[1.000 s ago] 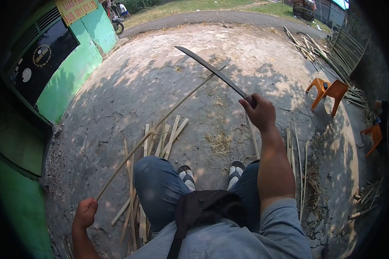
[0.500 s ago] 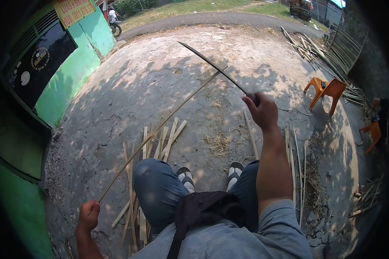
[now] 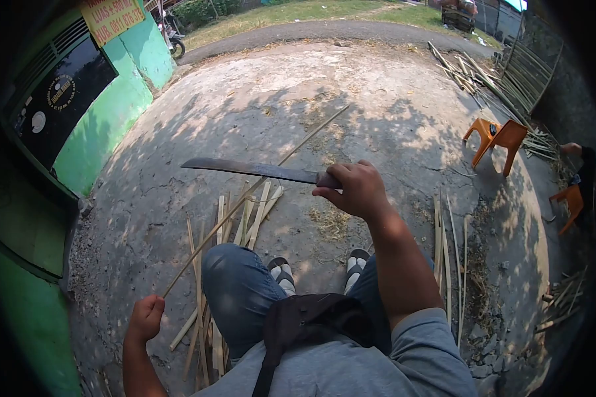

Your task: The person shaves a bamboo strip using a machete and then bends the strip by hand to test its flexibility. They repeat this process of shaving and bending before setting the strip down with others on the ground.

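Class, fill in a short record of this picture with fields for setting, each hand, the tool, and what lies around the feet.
Setting: outdoor concrete yard, green wall at left
Left hand: grips the near end of a long thin bamboo strip
Right hand: grips the handle of a machete
Tool position: blade level, crossing above the strip
Ground: cut bamboo slats, orange chair

- A cracked concrete yard [image 3: 198, 132] lay in dappled sunlight.
- A green wall [image 3: 106, 116] stood at left.
- An orange plastic chair [image 3: 500, 139] stood near bamboo poles [image 3: 470, 73].
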Motion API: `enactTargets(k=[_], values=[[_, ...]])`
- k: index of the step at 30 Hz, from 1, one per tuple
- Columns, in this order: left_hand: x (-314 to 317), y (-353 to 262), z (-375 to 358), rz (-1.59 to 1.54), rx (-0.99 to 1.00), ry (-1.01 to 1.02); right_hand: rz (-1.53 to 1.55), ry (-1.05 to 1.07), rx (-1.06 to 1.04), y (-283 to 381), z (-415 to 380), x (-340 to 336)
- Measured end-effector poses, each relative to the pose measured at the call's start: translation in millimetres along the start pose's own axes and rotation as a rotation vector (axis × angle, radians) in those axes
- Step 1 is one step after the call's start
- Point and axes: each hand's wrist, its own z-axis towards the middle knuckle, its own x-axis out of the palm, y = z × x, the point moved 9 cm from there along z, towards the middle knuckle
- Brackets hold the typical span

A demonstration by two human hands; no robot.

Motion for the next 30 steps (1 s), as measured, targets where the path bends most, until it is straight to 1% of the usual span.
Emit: enactTargets(k=[2, 5, 6, 9, 10, 13, 14, 15, 17, 20, 24, 27, 28, 30], values=[[-1.8, 7.6, 0.5, -0.019, 0.001, 0.037, -0.013, -0.035, 0.025, -18.8, -0.4, -1.6], [7.0, 31.5, -8.7, -0.184, -0.12, 0.154, -0.058, -0.008, 0.33, -70.0, -7.9, -9.8], [9.9, 32.2, -8.9, -0.193, -0.11, 0.167, -0.109, 0.001, 0.417, -85.0, -12.2, -12.4], [22.7, 32.4, -9.5, -0.24, -0.113, 0.206, -0.095, -0.106, 0.502, -99.4, -20.4, -18.5], [28.7, 29.7, -7.6, -0.268, -0.131, 0.221, -0.072, -0.14, 0.469, -94.2, -19.9, -19.9], [46.7, 15.9, 0.6, -0.358, -0.156, 0.258, 0.004, -0.089, 0.382, -65.7, -13.2, -12.0], [51.4, 13.4, 3.3, -0.386, -0.161, 0.27, 0.045, -0.049, 0.324, -48.9, -9.2, -9.7], [55.0, 12.1, 7.3, -0.392, -0.135, 0.27, 0.037, -0.082, 0.225, -33.8, -7.1, -6.4], [60.7, 11.5, 13.8, -0.4, -0.086, 0.268, 0.051, -0.077, 0.082, -12.8, -3.7, -1.7], [56.8, 14.8, 12.1, -0.31, -0.053, 0.254, 0.051, -0.048, 0.068, -18.4, -0.5, -4.4], [47.3, 8.9, 1.0, -0.201, -0.019, 0.173, -0.011, -0.03, 0.396, -78.0, -9.3, -7.8], [41.8, 6.7, 0.7, -0.143, 0.011, 0.132, 0.009, -0.045, 0.44, -86.8, -13.3, -11.0], [41.8, 10.2, 3.7, -0.13, 0.01, 0.105, 0.009, -0.005, 0.432, -81.5, -12.8, -9.9], [40.7, 7.3, 8.5, -0.093, 0.037, 0.05, 0.057, 0.032, 0.344, -58.6, -9.8, -7.6]])
